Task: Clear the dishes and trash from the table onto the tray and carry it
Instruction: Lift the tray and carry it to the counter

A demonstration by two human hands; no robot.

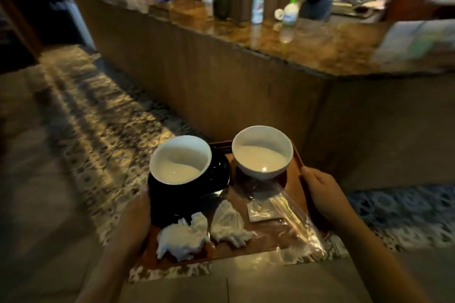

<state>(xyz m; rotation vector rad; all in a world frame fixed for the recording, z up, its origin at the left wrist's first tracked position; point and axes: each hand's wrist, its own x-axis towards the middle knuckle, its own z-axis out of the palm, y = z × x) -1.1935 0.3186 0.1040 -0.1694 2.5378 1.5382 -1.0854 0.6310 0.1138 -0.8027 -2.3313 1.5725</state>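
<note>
My left hand [139, 206] is closed on the left edge of the brown wooden tray [270, 238], my right hand [320, 188] on its right edge — the tray is held above the patterned tile floor [98, 130]. It carries two white-lined cups [181, 158], a black saucer [219, 172], crumpled white napkins [204, 231] and clear plastic wrap [290, 214]. A long wooden surface [246, 56] stands just ahead.

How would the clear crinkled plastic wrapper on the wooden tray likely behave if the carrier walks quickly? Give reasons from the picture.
The clear crinkled plastic wrapper looks thin and floppy, so it is probably very light and could lift or flutter. Part of it hangs over the brown wooden tray at its near edge, so it may slide off. Nothing visibly weighs that end down.
</note>
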